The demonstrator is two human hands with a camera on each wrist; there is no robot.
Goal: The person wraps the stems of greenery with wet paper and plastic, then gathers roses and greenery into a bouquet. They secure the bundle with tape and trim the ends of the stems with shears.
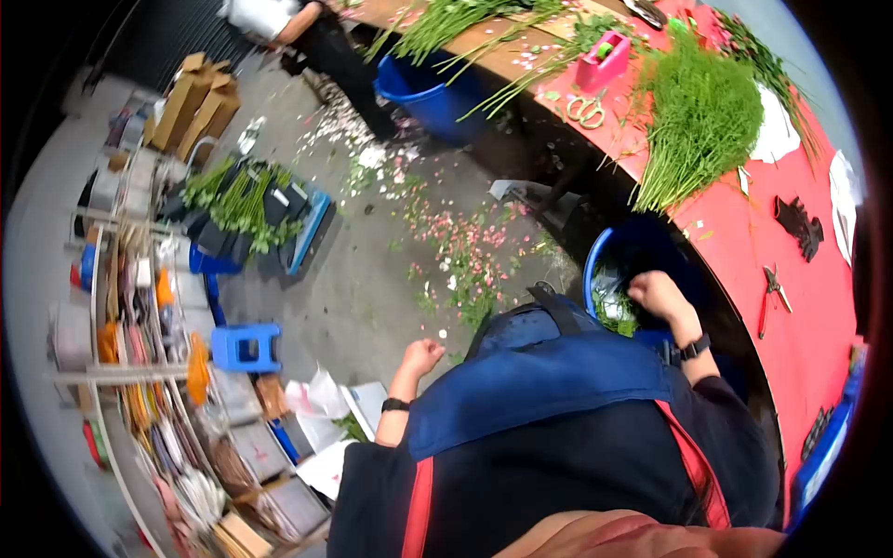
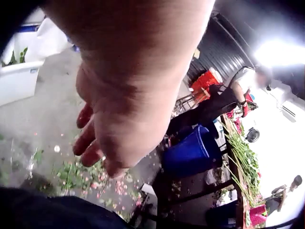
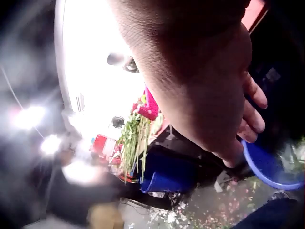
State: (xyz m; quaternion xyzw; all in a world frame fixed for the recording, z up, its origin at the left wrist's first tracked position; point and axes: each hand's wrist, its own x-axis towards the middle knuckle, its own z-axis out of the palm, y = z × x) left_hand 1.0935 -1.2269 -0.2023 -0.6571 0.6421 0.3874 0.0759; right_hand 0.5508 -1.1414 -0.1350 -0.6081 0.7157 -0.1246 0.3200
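My left hand (image 1: 423,357) hangs in the air left of the blue apron (image 1: 549,372), its fingers loosely bent and nothing in them; the left wrist view shows the same hand (image 2: 124,129) above the littered floor. Over the near side of a blue bin (image 1: 595,270) is my right hand (image 1: 659,296), empty, with loosely curled fingers. In the right wrist view that hand (image 3: 214,105) has its fingers beside the rim of the blue bin (image 3: 267,179). Leaves and clear wrapping lie inside the bin.
The red-covered table (image 1: 744,251) at right bears green stems (image 1: 698,121), gold-handled scissors (image 1: 586,112), pruners (image 1: 772,299) and a black glove (image 1: 798,227). Petals (image 1: 465,246) litter the floor. A person (image 1: 344,65) stands near another blue bin (image 1: 419,88). Left are a blue stool (image 1: 246,348) and shelves.
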